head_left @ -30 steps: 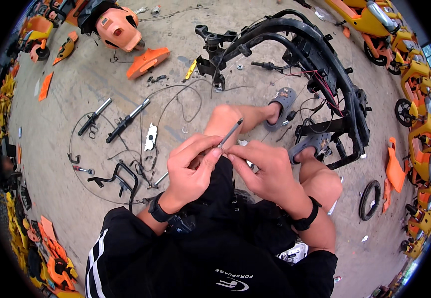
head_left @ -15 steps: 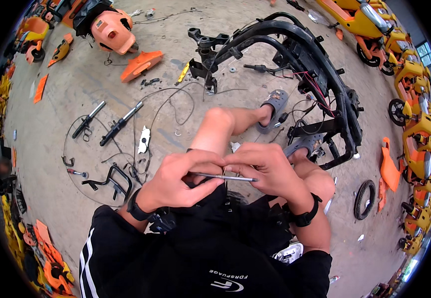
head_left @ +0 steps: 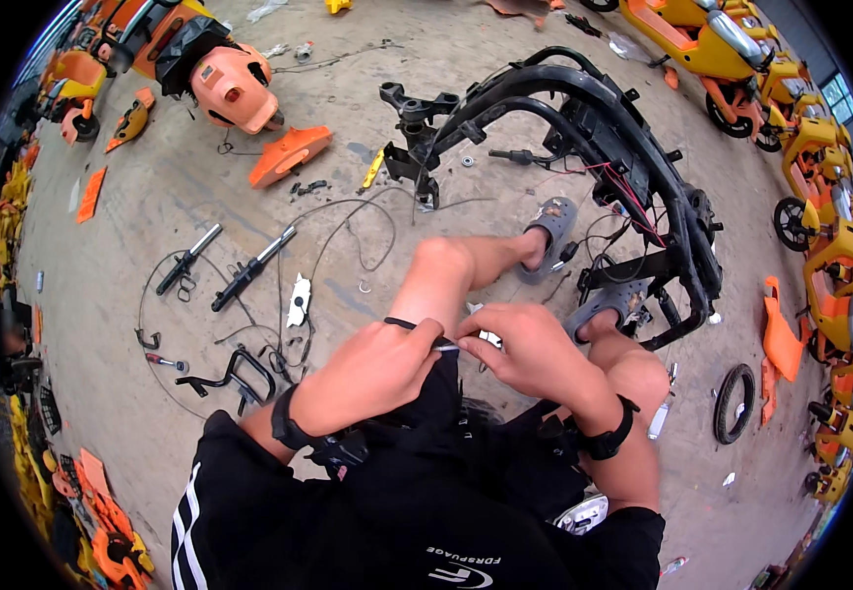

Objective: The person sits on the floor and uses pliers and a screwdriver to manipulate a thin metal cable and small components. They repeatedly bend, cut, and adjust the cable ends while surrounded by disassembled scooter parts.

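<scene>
My left hand (head_left: 367,369) and my right hand (head_left: 530,349) meet in front of my knees, both closed on a thin black cable with a metal end (head_left: 446,344). The cable runs level between the two fists. I am squatting in grey sandals (head_left: 549,231) on a concrete floor. A black scooter frame (head_left: 594,128) with red and black wires stands just beyond my feet.
On the floor to my left lie two black fork tubes (head_left: 249,265), loose cables (head_left: 348,226), a black bracket (head_left: 240,369) and a white part (head_left: 297,300). Orange body panels (head_left: 289,152) sit further back. Yellow and orange scooters (head_left: 830,177) line the right side. A tyre (head_left: 734,403) lies at right.
The metal-tipped cable pointed up and away a second ago; I have turned it level and drawn both hands down and closer together.
</scene>
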Demonstrator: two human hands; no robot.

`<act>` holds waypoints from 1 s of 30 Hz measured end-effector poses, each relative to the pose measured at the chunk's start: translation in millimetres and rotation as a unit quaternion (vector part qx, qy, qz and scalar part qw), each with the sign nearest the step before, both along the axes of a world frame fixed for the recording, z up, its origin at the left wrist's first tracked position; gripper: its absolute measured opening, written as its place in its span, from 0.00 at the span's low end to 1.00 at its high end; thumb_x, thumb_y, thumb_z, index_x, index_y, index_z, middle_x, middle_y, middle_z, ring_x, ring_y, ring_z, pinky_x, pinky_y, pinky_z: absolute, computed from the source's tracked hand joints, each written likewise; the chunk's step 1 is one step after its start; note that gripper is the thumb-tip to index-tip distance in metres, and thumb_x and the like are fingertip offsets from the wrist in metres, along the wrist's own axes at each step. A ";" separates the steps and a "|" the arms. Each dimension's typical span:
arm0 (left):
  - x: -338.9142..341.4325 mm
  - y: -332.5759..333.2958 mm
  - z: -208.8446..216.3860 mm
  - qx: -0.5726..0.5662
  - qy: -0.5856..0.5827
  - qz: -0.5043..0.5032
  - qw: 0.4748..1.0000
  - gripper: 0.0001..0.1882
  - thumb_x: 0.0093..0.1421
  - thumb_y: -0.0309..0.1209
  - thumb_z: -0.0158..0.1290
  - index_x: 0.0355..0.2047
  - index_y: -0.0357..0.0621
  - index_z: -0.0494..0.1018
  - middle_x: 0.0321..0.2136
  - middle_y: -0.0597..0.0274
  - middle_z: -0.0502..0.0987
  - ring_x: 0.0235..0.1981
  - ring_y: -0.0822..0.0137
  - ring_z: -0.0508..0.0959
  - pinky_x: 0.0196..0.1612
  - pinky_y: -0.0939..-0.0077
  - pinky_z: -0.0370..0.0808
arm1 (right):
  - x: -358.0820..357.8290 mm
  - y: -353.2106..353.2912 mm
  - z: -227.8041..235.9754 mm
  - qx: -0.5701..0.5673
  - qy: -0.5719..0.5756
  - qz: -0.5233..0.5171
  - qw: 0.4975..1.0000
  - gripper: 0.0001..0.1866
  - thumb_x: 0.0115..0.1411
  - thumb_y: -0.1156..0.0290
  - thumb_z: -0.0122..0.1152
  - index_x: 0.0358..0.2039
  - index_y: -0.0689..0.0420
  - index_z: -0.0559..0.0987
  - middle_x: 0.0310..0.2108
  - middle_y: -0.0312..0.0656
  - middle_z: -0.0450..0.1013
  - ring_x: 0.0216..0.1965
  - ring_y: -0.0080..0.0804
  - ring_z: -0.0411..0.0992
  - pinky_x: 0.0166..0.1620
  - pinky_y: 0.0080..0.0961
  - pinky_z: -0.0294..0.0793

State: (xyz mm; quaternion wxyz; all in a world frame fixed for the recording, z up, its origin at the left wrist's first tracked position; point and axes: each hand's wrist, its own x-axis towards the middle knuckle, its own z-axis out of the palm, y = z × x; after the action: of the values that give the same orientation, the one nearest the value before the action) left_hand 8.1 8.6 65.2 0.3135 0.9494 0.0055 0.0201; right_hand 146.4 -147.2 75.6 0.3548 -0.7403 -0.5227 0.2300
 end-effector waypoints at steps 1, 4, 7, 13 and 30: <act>0.7 0.7 -6.6 0.025 0.015 0.008 1.000 0.08 0.51 0.24 0.56 0.32 0.37 0.70 0.20 0.48 0.75 0.22 0.48 0.76 0.24 0.60 0.72 | -1.8 1.1 -0.8 0.006 -0.021 -0.019 1.000 0.06 0.51 0.72 0.61 0.29 0.60 0.79 0.28 0.46 0.76 0.31 0.45 0.74 0.34 0.34 0.72; 5.3 -1.3 -17.5 0.002 -0.039 0.069 0.997 0.05 0.53 0.23 0.54 0.30 0.35 0.72 0.20 0.44 0.74 0.22 0.46 0.75 0.25 0.60 0.72 | -5.8 4.1 -0.8 -0.008 -0.035 -0.061 0.997 0.07 0.51 0.72 0.61 0.30 0.60 0.79 0.28 0.46 0.76 0.31 0.44 0.75 0.34 0.33 0.72; 12.7 -4.1 -24.0 -0.072 -0.119 0.134 0.981 0.05 0.54 0.22 0.53 0.32 0.33 0.73 0.22 0.44 0.75 0.22 0.52 0.77 0.26 0.65 0.73 | -8.6 6.1 -2.4 0.005 0.026 -0.123 0.992 0.07 0.52 0.72 0.60 0.31 0.61 0.79 0.28 0.46 0.77 0.29 0.43 0.75 0.33 0.32 0.72; 21.5 -12.5 -31.8 -0.310 -0.102 0.233 0.916 0.08 0.57 0.22 0.52 0.37 0.31 0.74 0.24 0.57 0.78 0.24 0.74 0.76 0.28 0.79 0.71 | -4.0 7.4 2.8 0.009 0.081 -0.143 0.986 0.09 0.52 0.71 0.60 0.33 0.60 0.80 0.27 0.46 0.77 0.23 0.38 0.75 0.27 0.27 0.71; 23.0 -11.0 -25.3 -0.600 -0.056 0.185 0.776 0.10 0.60 0.25 0.50 0.41 0.32 0.73 0.22 0.63 0.73 0.16 0.81 0.65 0.15 0.89 0.57 | -4.6 3.8 -1.4 0.014 0.145 -0.172 0.974 0.09 0.54 0.69 0.61 0.35 0.58 0.82 0.23 0.43 0.77 0.15 0.17 0.61 0.20 0.20 0.61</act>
State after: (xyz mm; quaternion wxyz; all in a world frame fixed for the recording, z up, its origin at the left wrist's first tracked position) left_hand 31.0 -2.5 39.9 0.8096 0.5468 0.1746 0.1232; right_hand 141.8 -143.4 74.1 0.4712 -0.7730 -0.3335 0.2630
